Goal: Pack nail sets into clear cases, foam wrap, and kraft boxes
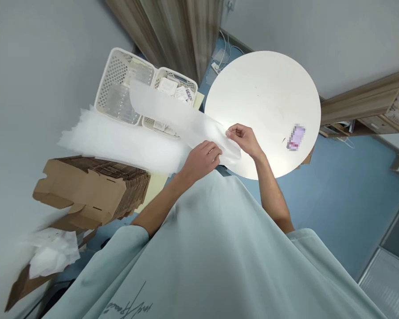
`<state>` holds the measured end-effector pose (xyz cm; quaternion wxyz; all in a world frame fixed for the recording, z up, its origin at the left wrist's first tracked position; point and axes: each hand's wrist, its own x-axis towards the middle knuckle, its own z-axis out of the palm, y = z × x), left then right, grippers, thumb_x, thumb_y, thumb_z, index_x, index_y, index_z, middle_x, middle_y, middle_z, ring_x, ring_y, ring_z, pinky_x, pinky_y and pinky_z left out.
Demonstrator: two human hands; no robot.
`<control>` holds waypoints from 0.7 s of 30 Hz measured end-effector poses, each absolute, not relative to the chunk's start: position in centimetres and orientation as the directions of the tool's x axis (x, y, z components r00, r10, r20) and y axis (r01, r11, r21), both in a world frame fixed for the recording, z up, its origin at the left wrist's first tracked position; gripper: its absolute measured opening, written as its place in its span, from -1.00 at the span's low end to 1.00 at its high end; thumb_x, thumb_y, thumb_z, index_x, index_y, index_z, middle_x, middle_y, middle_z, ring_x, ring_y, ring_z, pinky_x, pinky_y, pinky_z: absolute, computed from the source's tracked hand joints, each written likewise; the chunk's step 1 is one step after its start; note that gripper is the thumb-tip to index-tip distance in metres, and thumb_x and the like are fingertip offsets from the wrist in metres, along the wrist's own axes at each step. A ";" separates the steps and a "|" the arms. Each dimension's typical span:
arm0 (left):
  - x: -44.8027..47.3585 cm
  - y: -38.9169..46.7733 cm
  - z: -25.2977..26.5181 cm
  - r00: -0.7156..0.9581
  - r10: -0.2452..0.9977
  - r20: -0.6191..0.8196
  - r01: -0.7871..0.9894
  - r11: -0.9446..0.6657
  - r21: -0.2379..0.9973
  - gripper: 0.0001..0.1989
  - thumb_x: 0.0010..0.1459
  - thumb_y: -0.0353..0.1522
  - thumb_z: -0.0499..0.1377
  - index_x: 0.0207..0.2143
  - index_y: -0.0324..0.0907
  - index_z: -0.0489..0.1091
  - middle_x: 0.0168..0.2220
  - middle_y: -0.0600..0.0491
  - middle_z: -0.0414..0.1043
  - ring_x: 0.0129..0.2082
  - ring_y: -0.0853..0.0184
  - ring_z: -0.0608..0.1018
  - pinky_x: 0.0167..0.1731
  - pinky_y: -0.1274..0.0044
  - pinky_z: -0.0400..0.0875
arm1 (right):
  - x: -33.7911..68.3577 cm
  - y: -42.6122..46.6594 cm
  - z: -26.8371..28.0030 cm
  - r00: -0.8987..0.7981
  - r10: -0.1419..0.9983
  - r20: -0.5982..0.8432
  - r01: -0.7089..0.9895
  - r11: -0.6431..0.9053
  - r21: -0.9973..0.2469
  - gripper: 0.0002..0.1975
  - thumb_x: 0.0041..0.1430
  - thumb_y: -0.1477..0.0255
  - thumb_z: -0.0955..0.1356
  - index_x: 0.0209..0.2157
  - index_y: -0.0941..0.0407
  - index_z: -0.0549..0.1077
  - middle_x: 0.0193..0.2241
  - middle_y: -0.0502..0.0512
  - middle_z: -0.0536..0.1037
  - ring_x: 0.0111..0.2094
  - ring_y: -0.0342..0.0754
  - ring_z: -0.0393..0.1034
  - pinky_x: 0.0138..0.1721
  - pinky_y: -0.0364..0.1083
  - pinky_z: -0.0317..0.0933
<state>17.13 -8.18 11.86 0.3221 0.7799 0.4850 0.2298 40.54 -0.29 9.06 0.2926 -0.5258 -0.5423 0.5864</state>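
Observation:
A long strip of thin white sheet (173, 108), paper or foam, stretches from the baskets to the near edge of the round white table (269, 84). My right hand (244, 137) pinches its edge between thumb and fingers. Lower on the same strip, my left hand (202, 161) has its fingers curled onto the sheet near its end. The strip's far end hangs over the two white baskets. Left of my left hand lies a thick stack of similar white sheets (126, 144).
A perforated basket (101, 91) holds clear plastic items; a smaller basket (196, 88) holds small packets. Folded brown cardboard boxes (86, 190) stand at left, with crumpled white material (55, 252) below. A blurred purple item (296, 137) lies on the table. Wooden shelving (362, 97) is at right.

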 end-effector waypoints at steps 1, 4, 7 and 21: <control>17.6 -7.8 11.5 0.451 0.890 0.074 0.621 -0.372 0.690 -0.77 0.42 -0.49 0.11 -0.20 -0.06 0.54 -0.15 -0.08 0.62 -0.11 0.06 0.61 -0.09 0.23 0.53 | 41.6 -0.6 8.6 -0.233 0.926 -0.297 0.216 -0.248 -0.944 -0.50 0.24 -0.11 0.60 -0.23 0.06 0.62 -0.29 0.05 0.64 -0.20 -0.01 0.56 -0.08 -0.02 0.49; 19.0 -6.7 10.1 0.517 0.848 0.117 0.642 -0.474 0.602 -0.71 0.44 -0.53 0.07 -0.15 -0.11 0.57 -0.15 -0.09 0.61 -0.14 0.08 0.59 -0.15 0.25 0.53 | 44.8 -1.9 6.9 -0.087 0.949 -0.302 0.180 -0.283 -0.942 -0.53 0.24 -0.08 0.60 -0.25 0.04 0.60 -0.31 0.02 0.63 -0.22 -0.02 0.55 -0.10 -0.02 0.47; 20.3 -5.4 8.1 0.556 0.826 0.090 0.653 -0.501 0.568 -0.69 0.44 -0.55 0.06 -0.07 -0.14 0.60 -0.11 -0.11 0.61 -0.10 0.07 0.59 -0.14 0.25 0.53 | 47.8 -3.6 4.9 0.047 0.939 -0.342 0.150 -0.345 -0.927 -0.55 0.21 -0.05 0.60 -0.25 0.04 0.59 -0.30 0.01 0.63 -0.23 -0.04 0.54 -0.11 -0.02 0.45; 28.5 -2.3 -3.7 0.649 0.690 -0.321 0.728 -0.442 0.523 -0.60 0.39 -0.58 0.06 0.03 -0.15 0.64 0.03 -0.18 0.62 0.08 -0.02 0.60 0.00 0.21 0.55 | 54.4 -10.6 -6.2 0.293 0.748 -0.596 0.144 -0.651 -0.746 -0.54 0.19 -0.08 0.52 -0.33 0.03 0.51 -0.40 0.01 0.61 -0.31 -0.02 0.50 -0.11 0.00 0.48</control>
